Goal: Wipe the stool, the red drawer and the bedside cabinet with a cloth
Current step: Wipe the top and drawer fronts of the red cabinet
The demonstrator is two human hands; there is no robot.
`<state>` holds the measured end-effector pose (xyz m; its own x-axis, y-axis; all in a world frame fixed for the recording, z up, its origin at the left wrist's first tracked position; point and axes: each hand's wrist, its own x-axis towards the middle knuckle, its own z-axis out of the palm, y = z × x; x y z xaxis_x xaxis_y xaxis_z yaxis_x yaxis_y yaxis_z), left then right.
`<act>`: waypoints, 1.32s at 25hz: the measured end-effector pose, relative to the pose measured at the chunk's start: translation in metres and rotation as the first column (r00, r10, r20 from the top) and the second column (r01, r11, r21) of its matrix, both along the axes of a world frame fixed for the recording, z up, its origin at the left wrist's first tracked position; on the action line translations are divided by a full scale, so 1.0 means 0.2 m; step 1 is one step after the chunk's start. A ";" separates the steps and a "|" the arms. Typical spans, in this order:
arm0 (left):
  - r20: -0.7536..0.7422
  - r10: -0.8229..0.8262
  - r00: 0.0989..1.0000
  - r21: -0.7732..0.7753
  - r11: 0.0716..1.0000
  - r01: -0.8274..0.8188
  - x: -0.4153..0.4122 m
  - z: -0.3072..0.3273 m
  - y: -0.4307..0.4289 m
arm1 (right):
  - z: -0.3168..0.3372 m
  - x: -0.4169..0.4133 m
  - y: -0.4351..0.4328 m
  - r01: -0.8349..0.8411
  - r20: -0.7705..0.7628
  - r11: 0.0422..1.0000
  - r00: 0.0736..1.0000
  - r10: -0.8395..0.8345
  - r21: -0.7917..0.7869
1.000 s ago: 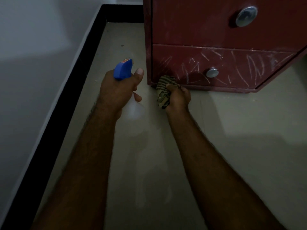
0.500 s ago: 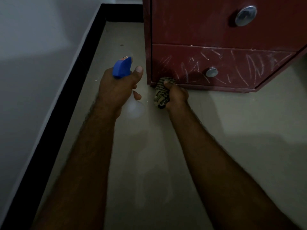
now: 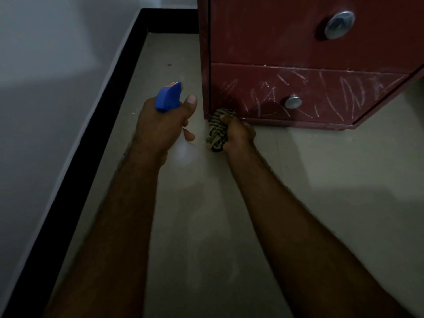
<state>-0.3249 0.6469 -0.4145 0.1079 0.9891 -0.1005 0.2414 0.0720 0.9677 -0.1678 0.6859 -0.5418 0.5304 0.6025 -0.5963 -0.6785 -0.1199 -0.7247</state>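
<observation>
A dark red bedside cabinet [image 3: 263, 35] stands on the floor at the upper right. Its lower red drawer [image 3: 325, 90] is covered in pale scratch marks and has a round metal knob [image 3: 293, 102]. My right hand [image 3: 239, 134] grips a bunched striped cloth [image 3: 218, 131] and presses it against the cabinet's bottom left corner. To the left, my left hand [image 3: 160, 125] holds a spray bottle with a blue trigger head [image 3: 168, 97]; the bottle's pale body [image 3: 185, 154] hangs below the hand. The stool is out of view.
A larger metal knob [image 3: 339, 24] sits on the upper drawer. A white wall [image 3: 46, 76] with a black skirting strip [image 3: 96, 111] runs along the left, leaving a narrow strip of grey floor [image 3: 174, 53] beside the cabinet. The light is dim.
My right hand has slid the cloth a little leftward along the drawer's lower edge to the cabinet's corner. My left hand with the spray bottle has hardly moved.
</observation>
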 end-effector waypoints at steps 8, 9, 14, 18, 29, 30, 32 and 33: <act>-0.004 0.004 1.000 0.002 1.000 -0.004 -0.01 -0.02 0.01 | 0.01 -0.07 0.01 -0.035 0.063 0.999 0.997 0.036 -0.021; 0.000 0.006 1.000 -0.005 1.000 -0.006 -0.01 -0.01 0.01 | 0.03 -0.07 0.01 -0.044 0.058 0.998 0.997 0.047 -0.038; -0.013 0.009 1.000 0.007 1.000 -0.009 -0.01 0.01 0.03 | 0.08 -0.07 0.04 0.025 -0.006 0.980 1.000 -0.024 0.195; -0.012 0.003 1.000 0.019 1.000 -0.003 -0.01 0.03 0.01 | 0.05 -0.11 0.01 0.018 -0.009 0.996 1.000 -0.017 0.090; 0.032 0.000 0.999 0.041 0.999 -0.001 0.00 0.05 0.01 | 0.11 -0.07 -0.01 0.078 -0.024 0.982 0.997 -0.075 0.172; 0.029 0.000 1.000 0.041 0.999 -0.001 0.00 0.05 0.01 | 0.09 -0.07 -0.02 0.078 -0.035 0.987 0.997 -0.074 0.137; 0.015 0.001 1.000 0.032 0.999 -0.002 0.01 0.05 0.01 | 0.10 -0.05 -0.02 0.079 -0.041 0.990 0.996 -0.074 0.120; 0.012 0.004 1.000 0.028 1.000 -0.004 0.01 0.05 0.01 | 0.12 -0.02 -0.02 0.083 -0.033 0.985 0.996 -0.078 0.149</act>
